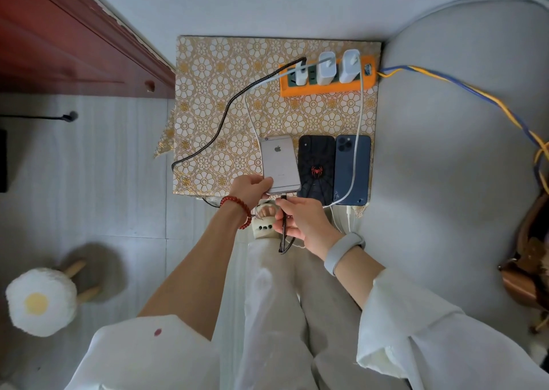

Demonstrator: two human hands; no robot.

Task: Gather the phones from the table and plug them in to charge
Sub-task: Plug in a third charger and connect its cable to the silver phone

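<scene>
Left hand (251,188) gripping silver phone (280,164) at near corner; right hand (303,221) pinching braided black cable (221,122) plug at phone port.

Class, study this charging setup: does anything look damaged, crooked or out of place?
Yes. The patterned tablecloth looks torn at its left edge, where a ragged flap hangs off the table. The silver phone lies tilted, while the other two phones sit straight, side by side.

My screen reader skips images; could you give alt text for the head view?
A left hand grips a silver phone while the right hand holds a black braided cable at its port. Two more phones lie beside it near an orange power strip.
</scene>
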